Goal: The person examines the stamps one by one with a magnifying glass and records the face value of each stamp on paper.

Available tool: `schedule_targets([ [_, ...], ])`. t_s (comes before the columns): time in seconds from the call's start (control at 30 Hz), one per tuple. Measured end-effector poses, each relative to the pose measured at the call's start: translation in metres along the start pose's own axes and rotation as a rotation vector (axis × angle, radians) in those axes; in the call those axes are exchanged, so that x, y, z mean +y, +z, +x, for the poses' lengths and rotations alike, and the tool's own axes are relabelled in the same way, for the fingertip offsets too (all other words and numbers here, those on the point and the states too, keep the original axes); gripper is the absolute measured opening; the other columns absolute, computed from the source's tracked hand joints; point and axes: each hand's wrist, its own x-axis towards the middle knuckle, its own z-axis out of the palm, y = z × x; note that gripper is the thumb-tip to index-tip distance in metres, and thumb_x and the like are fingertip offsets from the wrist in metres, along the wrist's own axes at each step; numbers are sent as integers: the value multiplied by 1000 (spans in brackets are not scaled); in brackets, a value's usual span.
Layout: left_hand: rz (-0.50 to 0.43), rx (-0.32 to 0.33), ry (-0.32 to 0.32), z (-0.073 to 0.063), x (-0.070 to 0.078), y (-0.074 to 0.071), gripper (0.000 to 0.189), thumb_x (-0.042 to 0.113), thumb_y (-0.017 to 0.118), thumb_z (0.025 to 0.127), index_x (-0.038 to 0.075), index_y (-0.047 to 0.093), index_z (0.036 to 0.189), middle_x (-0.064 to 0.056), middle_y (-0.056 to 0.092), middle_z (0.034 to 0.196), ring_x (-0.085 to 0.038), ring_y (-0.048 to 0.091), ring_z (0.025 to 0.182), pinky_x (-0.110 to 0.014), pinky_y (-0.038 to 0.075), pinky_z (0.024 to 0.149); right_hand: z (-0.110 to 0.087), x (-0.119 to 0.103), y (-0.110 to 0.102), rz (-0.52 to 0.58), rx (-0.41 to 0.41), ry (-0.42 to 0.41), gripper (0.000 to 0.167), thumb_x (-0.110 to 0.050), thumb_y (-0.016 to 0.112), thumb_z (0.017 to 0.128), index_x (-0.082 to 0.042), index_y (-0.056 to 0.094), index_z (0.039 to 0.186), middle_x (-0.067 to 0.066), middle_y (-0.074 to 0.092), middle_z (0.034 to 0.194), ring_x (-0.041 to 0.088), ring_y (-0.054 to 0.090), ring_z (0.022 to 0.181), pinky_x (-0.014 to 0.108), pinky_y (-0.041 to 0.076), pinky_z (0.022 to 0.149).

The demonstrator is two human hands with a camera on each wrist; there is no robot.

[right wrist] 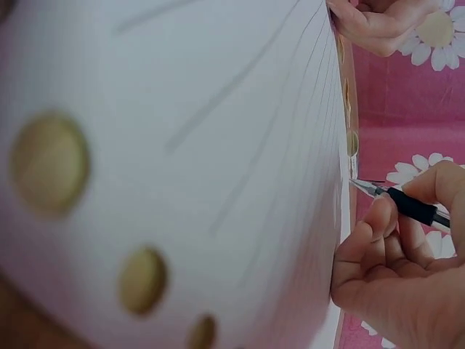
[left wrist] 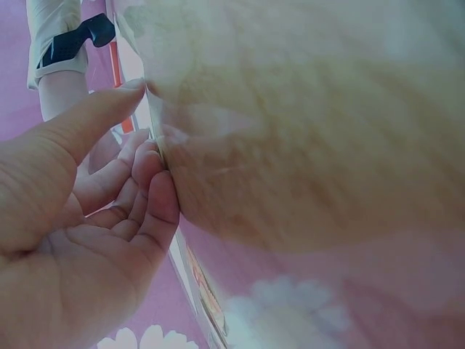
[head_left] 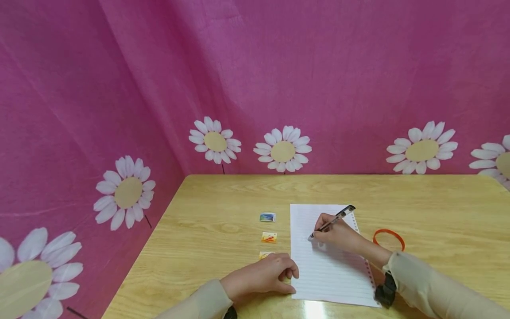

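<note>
In the head view a sheet of lined loose-leaf paper point(head_left: 334, 279) lies on the table, its punched holes along the right edge. My right hand point(head_left: 336, 232) pinches a gel pen point(head_left: 338, 215), tip down at the upper left of the sheet, beside a few faint marks. The right wrist view shows the pen's black grip point(right wrist: 413, 206) between thumb and fingers, with the side of the hand against the paper point(right wrist: 182, 182). My left hand point(head_left: 267, 274) rests at the sheet's left edge, fingers loosely bent, thumb and fingertips at the paper; the left wrist view shows nothing held.
Left of the paper, a blue-green stamp-like picture point(head_left: 267, 217) and an orange-yellow one point(head_left: 268, 238) lie in a column; a third yellow one point(head_left: 266, 255) is partly hidden by my left hand. An orange ring point(head_left: 388, 230) lies beyond my right forearm. A pink flowered curtain point(head_left: 318, 79) hangs behind the table.
</note>
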Motion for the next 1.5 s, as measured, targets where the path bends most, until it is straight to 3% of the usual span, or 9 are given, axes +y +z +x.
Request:
schedule_targets([
  [0.2,12,7,7,0,0,2,20,20,77,84,11,66,98,7,55,84,5,40,69,-7,37,67,-1,-1,0,2,14,40,11,-2,67,81,0,56,85,1,61,70,-1,49,60,18,37,54],
  [0.97,-14,8,-1,0,0,1,19,20,77,84,11,66,98,8,55,84,5,40,70,-8,38,67,-7,-7,-4,42,3,25,14,-2,67,83,2,55,87,0,62,75,-1,49,63,17,39,57],
  [1.3,-33,7,-10,1,0,1,20,19,77,84,11,66,98,8,54,83,5,41,69,-8,39,65,-13,-3,-8,-37,46,3,12,-2,67,82,-3,56,83,-4,59,74,-3,49,65,18,40,59],
  [1.5,-49,1,-23,1,0,1,20,19,77,84,11,66,98,9,53,83,5,42,71,-8,40,68,-18,-3,-13,-19,60,19,13,-3,69,81,-2,56,84,-4,61,75,-2,50,65,18,41,59],
])
